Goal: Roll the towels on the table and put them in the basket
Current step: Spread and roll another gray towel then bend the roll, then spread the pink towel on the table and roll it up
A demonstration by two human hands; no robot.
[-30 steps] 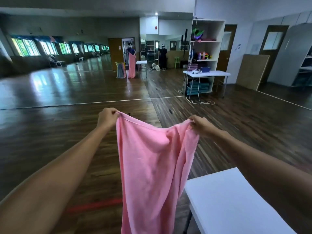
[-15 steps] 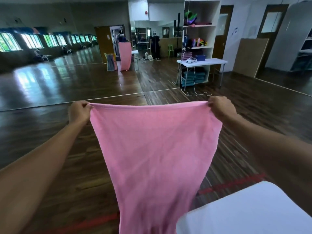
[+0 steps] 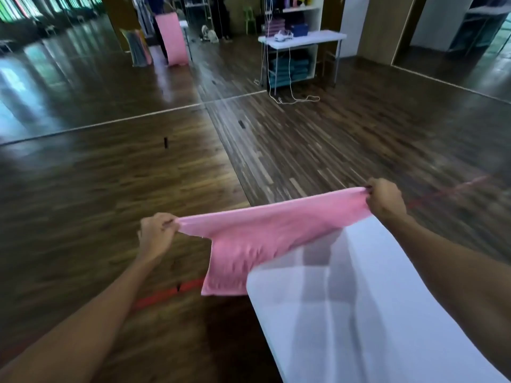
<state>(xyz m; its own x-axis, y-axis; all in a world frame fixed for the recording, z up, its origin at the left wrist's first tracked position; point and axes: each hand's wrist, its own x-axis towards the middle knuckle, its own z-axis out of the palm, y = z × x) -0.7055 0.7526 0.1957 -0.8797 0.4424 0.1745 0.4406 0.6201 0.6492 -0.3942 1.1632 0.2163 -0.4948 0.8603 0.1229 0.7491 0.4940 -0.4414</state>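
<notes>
Left hand (image 3: 156, 233), right hand (image 3: 385, 199) pinched towel (image 3: 265, 233) corners taut; I reckoned the end hanging past the table (image 3: 359, 313) might drag it off.

left hand (image 3: 156, 234) bare | right hand (image 3: 385, 201) bare | both forearms (image 3: 105, 308) bare to frame edge
</notes>
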